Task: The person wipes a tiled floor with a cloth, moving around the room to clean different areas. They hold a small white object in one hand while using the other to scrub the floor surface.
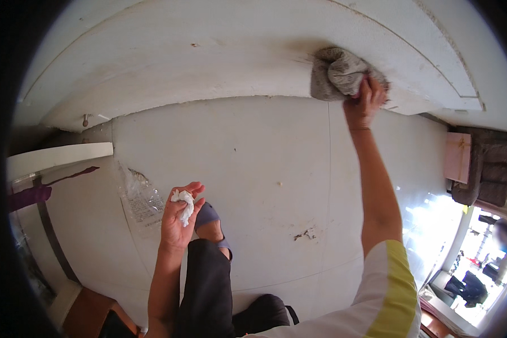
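My right hand [366, 101] grips a bunched grey-brown cloth [336, 74] and presses it against the lower part of a white wall [236, 63], close to where it meets the floor. Dark smudges and fine scratches show on the wall just left of the cloth. Lower down, my left hand [177, 219] is held palm up above the floor. A crumpled white tissue [186, 207] lies in its palm, with the thumb over it and the fingers partly curled.
A clear plastic bag [141, 198] with print lies on the pale tiled floor [257, 156]. Torn debris [306, 233] lies near my knee. A doorstop [85, 120] juts from the wall at left. Brown sofa [496, 164] and pink box [457, 156] stand right, near a bright doorway.
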Demonstrator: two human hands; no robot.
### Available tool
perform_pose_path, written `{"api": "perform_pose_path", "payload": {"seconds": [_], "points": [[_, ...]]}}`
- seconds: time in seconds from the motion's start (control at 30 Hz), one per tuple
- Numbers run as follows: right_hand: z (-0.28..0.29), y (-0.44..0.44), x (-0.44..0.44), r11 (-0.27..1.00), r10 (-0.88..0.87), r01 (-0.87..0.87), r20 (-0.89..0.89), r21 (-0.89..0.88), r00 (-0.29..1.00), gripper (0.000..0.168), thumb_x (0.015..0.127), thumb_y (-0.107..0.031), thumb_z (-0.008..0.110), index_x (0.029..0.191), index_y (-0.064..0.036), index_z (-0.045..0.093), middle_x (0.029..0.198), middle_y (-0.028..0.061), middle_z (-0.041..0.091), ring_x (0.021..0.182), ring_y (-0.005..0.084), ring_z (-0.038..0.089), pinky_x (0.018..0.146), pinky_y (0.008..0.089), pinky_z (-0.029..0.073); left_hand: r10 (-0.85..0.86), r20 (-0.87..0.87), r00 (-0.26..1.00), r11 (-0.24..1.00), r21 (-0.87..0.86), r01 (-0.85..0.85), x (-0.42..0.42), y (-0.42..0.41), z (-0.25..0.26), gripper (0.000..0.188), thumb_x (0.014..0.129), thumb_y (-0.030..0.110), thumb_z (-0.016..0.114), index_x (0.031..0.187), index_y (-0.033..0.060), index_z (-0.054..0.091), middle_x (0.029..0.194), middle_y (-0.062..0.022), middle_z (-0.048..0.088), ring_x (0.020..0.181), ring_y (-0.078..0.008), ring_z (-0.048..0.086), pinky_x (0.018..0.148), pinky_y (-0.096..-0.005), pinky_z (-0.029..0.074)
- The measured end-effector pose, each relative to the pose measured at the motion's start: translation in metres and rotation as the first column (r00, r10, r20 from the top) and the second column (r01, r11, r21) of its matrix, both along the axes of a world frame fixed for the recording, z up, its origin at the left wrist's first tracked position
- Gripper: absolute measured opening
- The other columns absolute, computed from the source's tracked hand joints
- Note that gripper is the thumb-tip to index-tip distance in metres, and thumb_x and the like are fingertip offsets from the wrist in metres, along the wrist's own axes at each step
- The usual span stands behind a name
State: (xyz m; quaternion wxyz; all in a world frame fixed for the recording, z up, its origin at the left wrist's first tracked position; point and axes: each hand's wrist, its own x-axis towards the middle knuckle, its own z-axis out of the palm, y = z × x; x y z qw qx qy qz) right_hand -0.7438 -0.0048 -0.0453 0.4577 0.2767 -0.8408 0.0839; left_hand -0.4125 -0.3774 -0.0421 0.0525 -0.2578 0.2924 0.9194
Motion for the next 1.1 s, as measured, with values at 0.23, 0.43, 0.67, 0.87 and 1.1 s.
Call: {"api": "perform_pose_path", "payload": {"seconds": [0.23,0.43,0.67,0.87,1.1], "points": [[-0.094,-0.043,0.062,0.959,-0.077,0.243,0.686,-0.148,0.724,0.047,0.071,0.002,0.061,0.117,-0.007,0.054,0.104,0.0130,0.055,0.101,0.0341,0.052,0.090,0.0427,0.041,-0.008,0.026,1.000,1.000,0.017,0.008,0.007,0.011,-0.004,0.027,0.085,0.011,0.055,0.112,0.0067,0.053,0.132,-0.0130,0.053,0.126,-0.0264,0.047,0.102,-0.0390,0.039],[-0.023,-0.035,0.136,0.625,0.608,0.527,0.782,-0.576,0.135,0.060,0.065,0.002,0.078,0.118,-0.001,0.052,0.105,0.0073,0.064,0.098,0.0190,0.061,0.088,0.0342,0.050,-0.108,-0.001,0.994,0.994,-0.003,0.108,0.006,0.033,-0.009,0.021,0.087,0.009,0.053,0.108,0.0102,0.053,0.140,-0.0152,0.047,0.134,-0.0283,0.039,0.106,-0.0416,0.034],[0.038,-0.048,0.217,0.291,0.946,0.795,0.281,-0.532,-0.159,0.066,0.069,0.001,0.072,0.131,-0.001,0.048,0.118,0.0094,0.062,0.108,0.0231,0.059,0.096,0.0376,0.046,-0.321,-0.098,0.942,0.936,0.117,0.331,-0.014,0.083,0.002,0.025,0.080,0.000,0.050,0.102,0.0085,0.060,0.153,-0.0128,0.032,0.136,-0.0275,0.036,0.106,-0.0402,0.035],[0.024,-0.066,0.258,0.323,0.937,0.825,0.277,-0.464,-0.211,0.074,0.070,-0.011,0.077,0.134,-0.001,0.042,0.122,0.0096,0.058,0.114,0.0227,0.055,0.101,0.0378,0.042,-0.398,-0.088,0.913,0.904,0.131,0.407,-0.008,0.097,0.003,0.029,0.075,0.001,0.051,0.102,0.0039,0.062,0.149,-0.0051,0.032,0.112,-0.0159,0.052,0.092,-0.0304,0.042],[0.017,-0.074,0.285,0.448,0.843,0.722,0.518,-0.527,-0.145,0.093,0.082,-0.020,0.074,0.150,-0.002,0.012,0.147,0.0173,0.032,0.135,0.0273,0.035,0.111,0.0392,0.030,-0.489,-0.130,0.863,0.870,-0.151,0.470,-0.002,0.095,0.014,0.022,0.080,0.003,0.057,0.099,0.0090,0.064,0.149,-0.0018,0.026,0.121,-0.0179,0.046,0.095,-0.0327,0.042]]}}
